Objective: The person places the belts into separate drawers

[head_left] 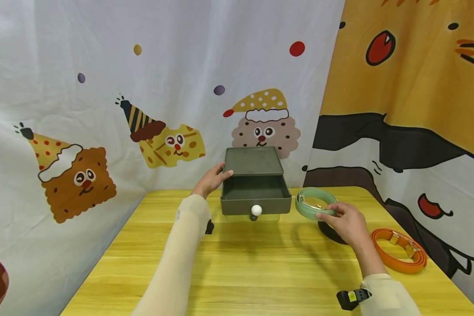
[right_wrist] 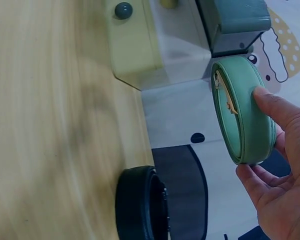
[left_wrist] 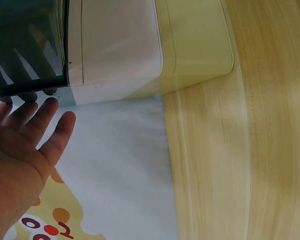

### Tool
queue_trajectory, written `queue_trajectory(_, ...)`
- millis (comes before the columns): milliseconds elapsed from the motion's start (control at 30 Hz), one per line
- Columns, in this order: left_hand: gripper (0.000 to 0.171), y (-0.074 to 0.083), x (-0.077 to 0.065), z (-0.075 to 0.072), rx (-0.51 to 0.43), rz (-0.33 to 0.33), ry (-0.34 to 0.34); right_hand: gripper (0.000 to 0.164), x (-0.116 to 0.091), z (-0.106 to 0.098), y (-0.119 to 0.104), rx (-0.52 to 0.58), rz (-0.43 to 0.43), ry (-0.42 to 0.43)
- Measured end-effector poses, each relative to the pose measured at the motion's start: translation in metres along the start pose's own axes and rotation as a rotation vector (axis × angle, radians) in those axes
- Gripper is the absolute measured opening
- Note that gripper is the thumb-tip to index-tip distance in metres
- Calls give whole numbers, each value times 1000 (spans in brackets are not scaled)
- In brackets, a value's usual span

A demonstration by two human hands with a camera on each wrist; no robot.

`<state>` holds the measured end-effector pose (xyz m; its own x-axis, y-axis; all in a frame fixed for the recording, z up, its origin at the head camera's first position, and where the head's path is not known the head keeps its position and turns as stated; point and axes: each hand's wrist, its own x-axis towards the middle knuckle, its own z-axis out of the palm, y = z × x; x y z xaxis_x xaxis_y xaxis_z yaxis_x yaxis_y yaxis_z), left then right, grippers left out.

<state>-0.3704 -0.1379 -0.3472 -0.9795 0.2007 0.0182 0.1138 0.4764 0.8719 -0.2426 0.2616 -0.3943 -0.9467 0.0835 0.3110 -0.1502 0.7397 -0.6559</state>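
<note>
My right hand (head_left: pixel 345 221) pinches a coiled green belt (head_left: pixel 310 213) with a gold buckle, held up beside the drawer unit. In the right wrist view the thumb lies on the outside of the green belt (right_wrist: pixel 247 115) and the fingers support its lower edge. A dark green top drawer (head_left: pixel 237 207) with a white knob is pulled out toward me. My left hand (head_left: pixel 211 180) rests against the left side of the unit's top (head_left: pixel 254 160), thumb at its front corner. In the left wrist view the fingers of the left hand (left_wrist: pixel 20 145) are spread and fairly straight.
A coiled black belt (right_wrist: pixel 132 200) stands on the wooden table (head_left: pixel 237 272) below the right hand. Farther right lies a coiled orange belt (head_left: pixel 399 259). Under the top drawer are a white tier (right_wrist: pixel 177 45) and a yellow tier (right_wrist: pixel 135 55). A cartoon-print curtain (head_left: pixel 174 52) hangs behind.
</note>
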Motion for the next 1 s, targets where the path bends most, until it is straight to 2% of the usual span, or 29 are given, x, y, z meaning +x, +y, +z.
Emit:
queue_trajectory(400, 75, -1, 3, 0, -90, -12, -15, 48, 3, -11, -9, -2, 6, 17)
queue_trajectory(1000, 75, -1, 3, 1, -84, -6, -12, 52, 7, -20, -23, -9, 29, 39)
